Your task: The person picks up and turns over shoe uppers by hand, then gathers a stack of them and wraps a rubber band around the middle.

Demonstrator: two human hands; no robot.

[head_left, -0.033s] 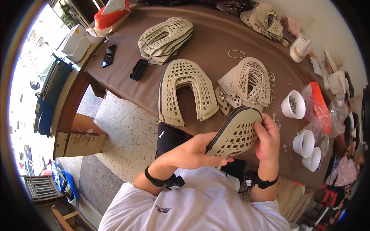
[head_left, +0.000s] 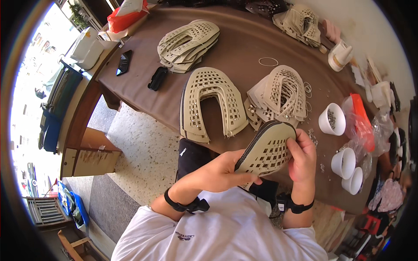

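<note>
Upper garment: white shirt (head_left: pixel 235 226) with short, loose sleeves (head_left: pixel 144 219) and a small dark purple print (head_left: pixel 184 237) on the chest. Left wrist: black strap (head_left: pixel 173 201) carrying a compact black box (head_left: pixel 198 205). Right wrist: black band (head_left: pixel 302 208) with a similar black module (head_left: pixel 283 199) bearing a white label (head_left: pixel 281 207). Left hand (head_left: pixel 223 172) and right hand (head_left: pixel 303 152): bare. Lower garment: black cloth (head_left: pixel 191 160) with a small white mark (head_left: pixel 183 152).

your matt, leather-like perforated shoe upper (head_left: pixel 266 152), your cloth T-shirt (head_left: pixel 230 226); smooth plastic cups (head_left: pixel 324 125), glossy phone (head_left: pixel 124 63), crinkled see-through plastic bag (head_left: pixel 382 130), faintly shiny tablecloth (head_left: pixel 244 37)
</note>
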